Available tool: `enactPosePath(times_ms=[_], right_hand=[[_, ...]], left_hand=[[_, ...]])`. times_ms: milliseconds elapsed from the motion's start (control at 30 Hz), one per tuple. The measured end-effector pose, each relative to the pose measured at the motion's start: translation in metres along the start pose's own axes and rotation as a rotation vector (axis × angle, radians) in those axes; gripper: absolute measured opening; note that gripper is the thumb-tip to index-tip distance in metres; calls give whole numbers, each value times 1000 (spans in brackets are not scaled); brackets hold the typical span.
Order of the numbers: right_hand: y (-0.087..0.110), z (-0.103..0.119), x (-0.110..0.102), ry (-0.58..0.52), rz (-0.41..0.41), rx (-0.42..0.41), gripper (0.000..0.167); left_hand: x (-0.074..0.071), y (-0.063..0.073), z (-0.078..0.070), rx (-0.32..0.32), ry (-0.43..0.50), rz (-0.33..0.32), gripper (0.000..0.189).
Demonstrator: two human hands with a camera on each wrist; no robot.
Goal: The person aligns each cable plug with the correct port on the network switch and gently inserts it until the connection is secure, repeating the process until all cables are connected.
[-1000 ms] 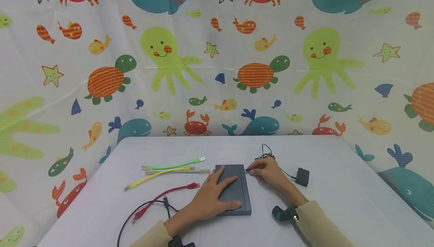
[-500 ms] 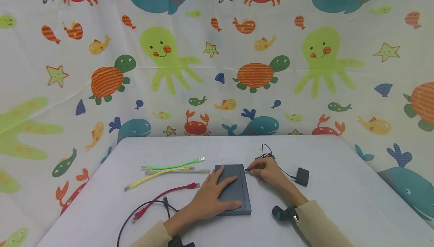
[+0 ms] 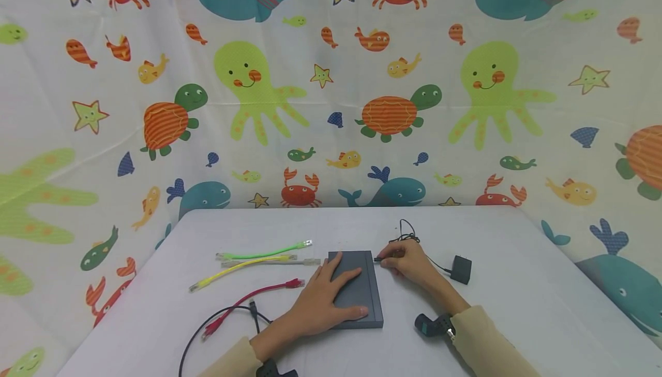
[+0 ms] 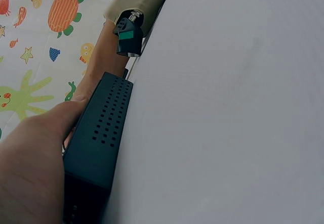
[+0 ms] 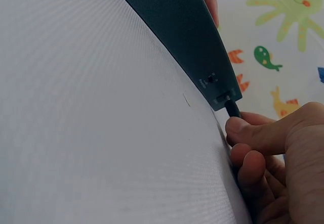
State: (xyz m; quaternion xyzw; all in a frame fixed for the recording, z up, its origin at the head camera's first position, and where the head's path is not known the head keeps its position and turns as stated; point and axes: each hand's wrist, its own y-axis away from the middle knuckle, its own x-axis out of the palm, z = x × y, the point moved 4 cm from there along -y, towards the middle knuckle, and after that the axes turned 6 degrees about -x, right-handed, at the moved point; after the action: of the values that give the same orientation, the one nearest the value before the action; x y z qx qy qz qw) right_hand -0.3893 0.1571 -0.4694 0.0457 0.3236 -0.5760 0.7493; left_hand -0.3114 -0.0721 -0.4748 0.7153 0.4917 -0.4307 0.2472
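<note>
A flat dark grey box (image 3: 357, 285), shaped like a network switch, lies on the white table. My left hand (image 3: 323, 302) rests on its top with fingers spread. In the left wrist view, rows of vent holes run along the box's side (image 4: 109, 113). At the box's right side, my right hand (image 3: 408, 261) pinches the black power plug (image 5: 232, 108) of an adapter cord between thumb and fingers. The plug's tip is right at the socket near the corner of the box's end face (image 5: 202, 57), and its inner end is hidden.
The black power adapter (image 3: 461, 270) lies right of my right hand, its cord (image 3: 405, 233) bundled behind. To the left lie green (image 3: 266, 252), yellow (image 3: 240, 269), grey (image 3: 305, 262) and red (image 3: 253, 295) network cables. A black cable (image 3: 199, 331) crosses the red one. A patterned curtain (image 3: 331, 135) hangs behind.
Both hands, the box and the plug keep their places. Only the left part of the curtain shifts slightly to the right.
</note>
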Motion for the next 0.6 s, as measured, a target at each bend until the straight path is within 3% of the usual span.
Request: enactPosePath(times_ms=[600], right_hand=[[0,-2,-1,7,-6,7,13]], left_hand=[[0,-1,1,-12,-2,0,76]])
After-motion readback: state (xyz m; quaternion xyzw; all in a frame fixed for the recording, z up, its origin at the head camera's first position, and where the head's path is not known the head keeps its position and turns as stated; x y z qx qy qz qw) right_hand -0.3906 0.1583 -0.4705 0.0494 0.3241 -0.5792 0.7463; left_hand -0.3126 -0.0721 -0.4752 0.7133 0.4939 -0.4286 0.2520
